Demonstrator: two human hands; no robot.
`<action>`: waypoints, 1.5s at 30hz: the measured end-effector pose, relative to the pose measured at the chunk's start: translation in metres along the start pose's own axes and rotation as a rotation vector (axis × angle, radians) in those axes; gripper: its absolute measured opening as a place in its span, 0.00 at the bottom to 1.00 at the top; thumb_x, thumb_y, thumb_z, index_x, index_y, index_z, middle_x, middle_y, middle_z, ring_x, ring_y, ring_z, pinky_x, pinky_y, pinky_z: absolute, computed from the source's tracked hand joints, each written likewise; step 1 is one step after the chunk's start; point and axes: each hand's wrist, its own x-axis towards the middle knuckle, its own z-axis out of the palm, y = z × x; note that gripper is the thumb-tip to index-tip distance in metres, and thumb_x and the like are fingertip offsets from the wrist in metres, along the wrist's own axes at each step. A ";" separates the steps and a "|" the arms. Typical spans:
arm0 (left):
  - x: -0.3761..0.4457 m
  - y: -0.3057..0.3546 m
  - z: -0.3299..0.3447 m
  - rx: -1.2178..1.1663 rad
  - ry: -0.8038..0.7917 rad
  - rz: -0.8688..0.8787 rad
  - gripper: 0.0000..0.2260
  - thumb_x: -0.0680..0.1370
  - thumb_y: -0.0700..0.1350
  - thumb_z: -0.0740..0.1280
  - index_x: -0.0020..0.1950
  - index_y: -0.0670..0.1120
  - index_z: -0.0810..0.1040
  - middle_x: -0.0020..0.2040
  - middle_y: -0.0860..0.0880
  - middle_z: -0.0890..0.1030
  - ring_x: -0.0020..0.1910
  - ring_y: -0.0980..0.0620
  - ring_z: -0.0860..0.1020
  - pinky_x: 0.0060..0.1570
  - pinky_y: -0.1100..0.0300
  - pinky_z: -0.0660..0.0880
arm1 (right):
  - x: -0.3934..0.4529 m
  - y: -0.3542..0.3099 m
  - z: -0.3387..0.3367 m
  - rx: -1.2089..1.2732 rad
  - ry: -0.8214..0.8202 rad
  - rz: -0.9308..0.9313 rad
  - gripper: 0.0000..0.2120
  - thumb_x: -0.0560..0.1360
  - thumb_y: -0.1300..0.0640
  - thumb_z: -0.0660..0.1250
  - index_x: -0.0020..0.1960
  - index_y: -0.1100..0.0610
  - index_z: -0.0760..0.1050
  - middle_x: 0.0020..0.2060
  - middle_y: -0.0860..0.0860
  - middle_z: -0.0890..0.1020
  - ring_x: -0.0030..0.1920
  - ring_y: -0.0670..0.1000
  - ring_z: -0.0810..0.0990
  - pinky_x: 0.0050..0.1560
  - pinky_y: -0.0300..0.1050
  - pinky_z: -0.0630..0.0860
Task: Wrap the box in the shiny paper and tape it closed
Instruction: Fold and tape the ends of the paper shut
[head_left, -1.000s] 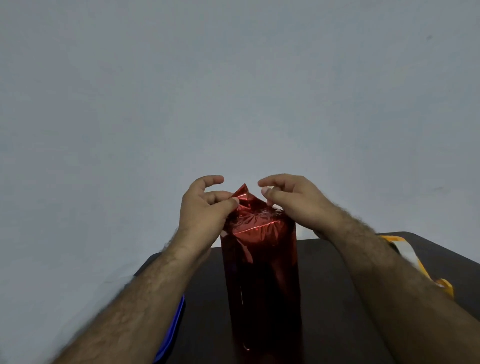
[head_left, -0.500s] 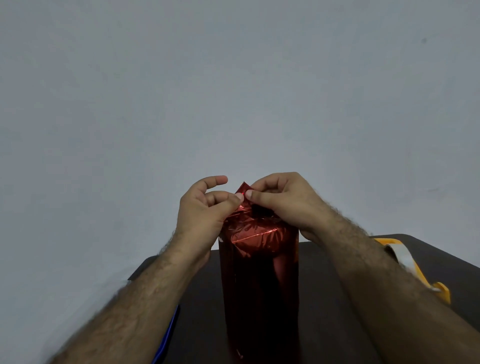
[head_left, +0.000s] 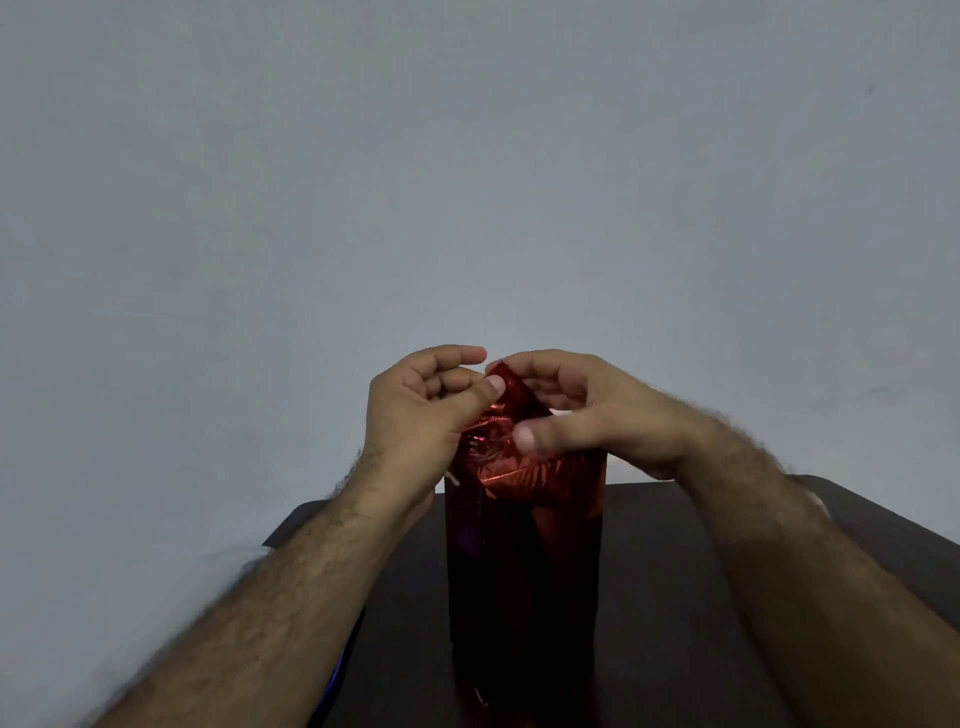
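Note:
A tall box (head_left: 524, 582) covered in shiny red paper stands upright on the dark table (head_left: 670, 613). At its top the red paper flap (head_left: 511, 392) sticks up in a point above crumpled folds. My left hand (head_left: 421, 410) pinches the flap's left side between thumb and curled fingers. My right hand (head_left: 587, 410) curls over the flap from the right, thumb pressed on the folded paper at the box's top front. No tape shows on the box.
A thin blue edge (head_left: 340, 670) shows under my left forearm at the table's left side. A plain grey wall (head_left: 467, 182) fills the background behind the table's far edge.
My right hand moved left and down over the flap, its thumb now lower on the folded paper. The yellow and white object at the right is no longer in view.

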 end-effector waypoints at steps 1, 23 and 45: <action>0.000 0.001 0.000 0.003 0.002 0.003 0.13 0.75 0.35 0.79 0.58 0.43 0.85 0.44 0.40 0.87 0.45 0.43 0.88 0.47 0.53 0.85 | -0.002 0.001 -0.004 -0.106 -0.029 -0.001 0.36 0.63 0.52 0.85 0.69 0.47 0.79 0.64 0.48 0.85 0.69 0.49 0.80 0.73 0.53 0.72; 0.018 -0.020 -0.032 0.167 -0.362 0.029 0.13 0.84 0.38 0.64 0.59 0.47 0.87 0.57 0.48 0.88 0.61 0.52 0.84 0.63 0.53 0.76 | -0.015 0.003 0.005 -0.560 0.171 -0.043 0.25 0.62 0.46 0.87 0.58 0.42 0.88 0.49 0.36 0.88 0.55 0.37 0.85 0.63 0.45 0.81; 0.001 -0.027 -0.008 0.156 -0.588 0.077 0.14 0.87 0.38 0.61 0.56 0.41 0.88 0.60 0.54 0.88 0.69 0.61 0.79 0.68 0.70 0.72 | -0.048 -0.012 -0.008 -0.727 0.247 0.053 0.16 0.67 0.50 0.85 0.54 0.45 0.88 0.50 0.37 0.87 0.59 0.41 0.83 0.64 0.45 0.78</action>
